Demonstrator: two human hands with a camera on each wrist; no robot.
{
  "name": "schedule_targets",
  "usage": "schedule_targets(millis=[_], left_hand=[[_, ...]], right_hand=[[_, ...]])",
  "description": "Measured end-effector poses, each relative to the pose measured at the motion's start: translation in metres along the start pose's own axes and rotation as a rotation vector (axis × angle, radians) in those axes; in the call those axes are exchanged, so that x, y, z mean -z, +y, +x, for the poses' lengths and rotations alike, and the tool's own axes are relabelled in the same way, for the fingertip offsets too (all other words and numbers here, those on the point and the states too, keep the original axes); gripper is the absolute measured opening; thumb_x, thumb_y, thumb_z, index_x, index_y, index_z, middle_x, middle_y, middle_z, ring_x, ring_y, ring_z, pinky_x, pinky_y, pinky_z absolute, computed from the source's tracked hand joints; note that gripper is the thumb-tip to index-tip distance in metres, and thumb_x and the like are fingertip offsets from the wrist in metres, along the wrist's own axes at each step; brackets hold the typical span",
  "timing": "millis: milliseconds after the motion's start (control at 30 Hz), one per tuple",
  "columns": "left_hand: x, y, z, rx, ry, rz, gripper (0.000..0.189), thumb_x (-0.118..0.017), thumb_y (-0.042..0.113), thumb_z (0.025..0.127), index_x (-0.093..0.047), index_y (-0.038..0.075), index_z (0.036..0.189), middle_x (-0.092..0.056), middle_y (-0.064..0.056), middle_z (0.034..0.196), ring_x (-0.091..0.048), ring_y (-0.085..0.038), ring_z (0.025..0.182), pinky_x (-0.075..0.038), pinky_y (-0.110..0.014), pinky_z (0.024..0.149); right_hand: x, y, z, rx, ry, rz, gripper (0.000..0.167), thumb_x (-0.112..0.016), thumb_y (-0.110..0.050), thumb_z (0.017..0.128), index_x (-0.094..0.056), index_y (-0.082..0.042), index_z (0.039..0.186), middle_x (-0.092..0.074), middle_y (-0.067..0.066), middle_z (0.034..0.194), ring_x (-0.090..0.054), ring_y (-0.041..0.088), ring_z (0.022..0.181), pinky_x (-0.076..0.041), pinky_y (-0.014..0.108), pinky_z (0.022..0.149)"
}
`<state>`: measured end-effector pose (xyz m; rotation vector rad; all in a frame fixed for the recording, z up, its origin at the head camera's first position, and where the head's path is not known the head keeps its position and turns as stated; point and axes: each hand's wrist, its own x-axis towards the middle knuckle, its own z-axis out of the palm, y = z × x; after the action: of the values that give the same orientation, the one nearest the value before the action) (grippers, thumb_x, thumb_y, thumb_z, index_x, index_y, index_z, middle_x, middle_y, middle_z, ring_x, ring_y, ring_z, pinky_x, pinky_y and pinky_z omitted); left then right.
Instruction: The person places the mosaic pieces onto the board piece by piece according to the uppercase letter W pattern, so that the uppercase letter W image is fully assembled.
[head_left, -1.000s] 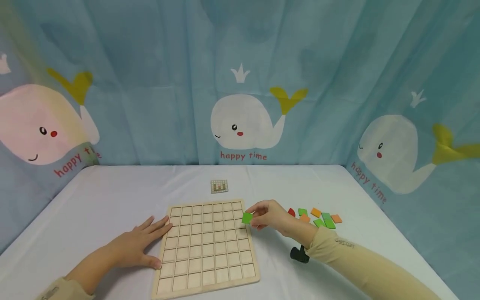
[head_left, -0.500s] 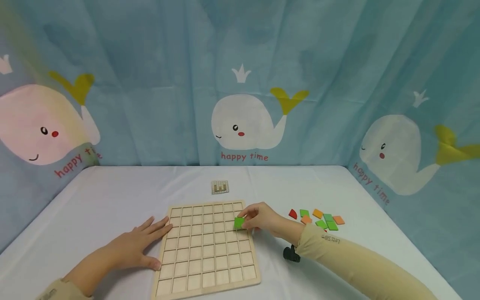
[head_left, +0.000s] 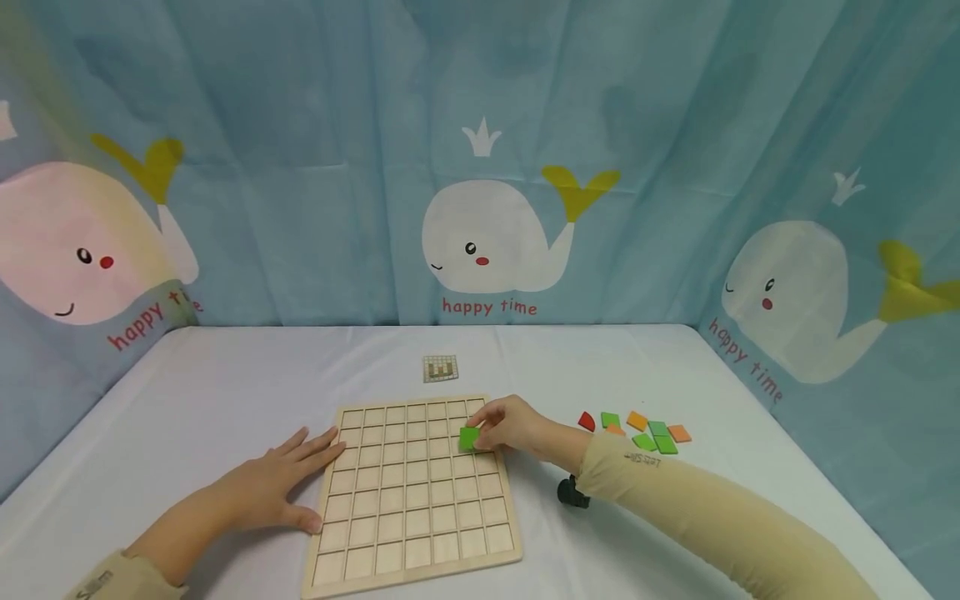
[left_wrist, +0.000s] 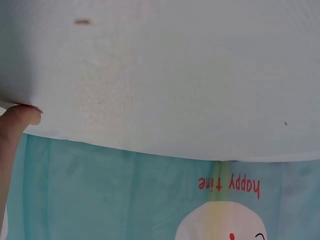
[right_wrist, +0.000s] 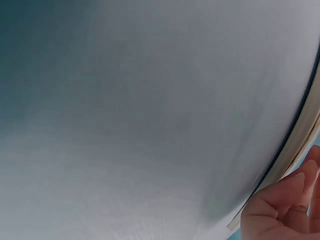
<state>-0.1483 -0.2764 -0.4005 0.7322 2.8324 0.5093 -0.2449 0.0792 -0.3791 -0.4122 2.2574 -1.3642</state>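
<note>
A wooden grid board (head_left: 405, 498) of square cells lies on the white table. My right hand (head_left: 513, 429) pinches a green square tile (head_left: 468, 439) between thumb and fingers, over the board's right side near the upper rows. Whether the tile touches the board I cannot tell. My left hand (head_left: 262, 492) lies with spread fingers along the board's left edge, fingertips and thumb touching the frame. In the left wrist view only one finger (left_wrist: 22, 117) shows at the left. The right wrist view has part of the right hand (right_wrist: 285, 207) beside the board's edge (right_wrist: 295, 145); the tile is hidden there.
Right of the board lie loose tiles: a red rounded piece (head_left: 587, 421), several green squares (head_left: 665, 444) and orange squares (head_left: 679, 433). A small pattern card (head_left: 440, 368) lies behind the board. A black object (head_left: 573, 492) sits under the right forearm. A whale-print curtain (head_left: 300, 167) surrounds the table.
My right hand has moved left with the green tile, from the board's right edge to over its cells. My left hand has stayed at the left edge.
</note>
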Motion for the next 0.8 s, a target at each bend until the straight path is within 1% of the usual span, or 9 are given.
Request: schedule_targets(millis=[167, 333, 533, 800], left_hand=[[0.002, 0.002, 0.0, -0.004, -0.008, -0.014, 0.097, -0.069, 0.062, 0.074, -0.034, 0.014, 0.152, -0.023, -0.011, 0.159, -0.019, -0.058, 0.136, -0.029, -0.079, 0.089], [0.001, 0.005, 0.0, -0.005, -0.017, -0.028, 0.099, -0.07, 0.061, 0.074, -0.034, 0.011, 0.151, -0.024, -0.016, 0.158, -0.018, -0.059, 0.135, -0.028, -0.079, 0.09], [0.0, 0.005, -0.001, 0.004, -0.014, -0.006, 0.098, -0.069, 0.061, 0.074, -0.034, 0.012, 0.151, -0.024, -0.015, 0.158, -0.019, -0.058, 0.135, -0.028, -0.077, 0.091], [0.0, 0.003, -0.001, 0.007, -0.014, -0.002, 0.098, -0.069, 0.062, 0.073, -0.035, 0.012, 0.151, -0.023, -0.013, 0.158, -0.019, -0.057, 0.136, -0.028, -0.076, 0.093]], right_hand=[[-0.003, -0.001, 0.003, 0.022, 0.007, -0.013, 0.021, -0.072, 0.006, 0.082, -0.072, 0.002, 0.103, -0.062, 0.003, 0.074, -0.053, 0.011, 0.061, -0.045, 0.023, 0.056], [-0.006, -0.002, 0.003, 0.03, 0.005, -0.039, 0.021, -0.072, 0.008, 0.081, -0.072, 0.003, 0.102, -0.063, 0.003, 0.073, -0.052, 0.01, 0.06, -0.045, 0.023, 0.055], [-0.01, -0.005, 0.004, 0.029, -0.003, -0.07, 0.023, -0.073, 0.008, 0.081, -0.072, 0.002, 0.103, -0.061, 0.003, 0.072, -0.051, 0.01, 0.06, -0.043, 0.022, 0.055], [-0.015, -0.007, 0.008, 0.006, 0.014, -0.103, 0.023, -0.074, 0.009, 0.079, -0.073, 0.002, 0.101, -0.059, 0.002, 0.071, -0.05, 0.009, 0.061, -0.043, 0.021, 0.056]])
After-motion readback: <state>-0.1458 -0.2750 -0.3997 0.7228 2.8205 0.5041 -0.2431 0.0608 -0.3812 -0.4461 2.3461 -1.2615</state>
